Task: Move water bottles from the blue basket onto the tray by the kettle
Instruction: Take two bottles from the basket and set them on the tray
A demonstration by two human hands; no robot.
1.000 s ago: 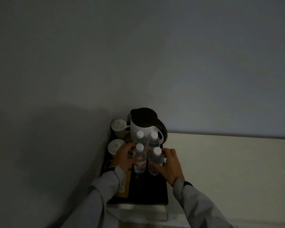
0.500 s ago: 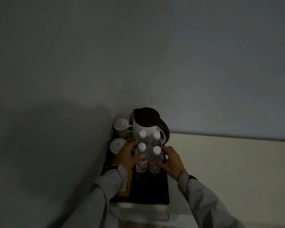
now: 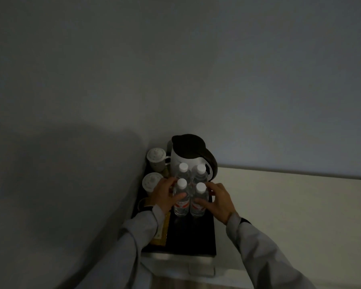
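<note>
Four water bottles (image 3: 191, 190) stand upright mid-tray (image 3: 193, 238), the near end bare, the kettle (image 3: 189, 155) behind. The left hand (image 3: 164, 196) and right hand (image 3: 218, 202) cup the front pair, fingers curled on them.

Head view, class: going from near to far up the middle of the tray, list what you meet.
Bare tray → front bottles → back bottles → kettle → wall.

We can read no text anywhere. The 2 nearer clear plastic water bottles with white caps (image 3: 181, 202) carry red-and-white labels, and a tan card (image 3: 161, 232) lies on the black rectangular tray (image 3: 193, 236), but their printing is too dim to make out.
</note>
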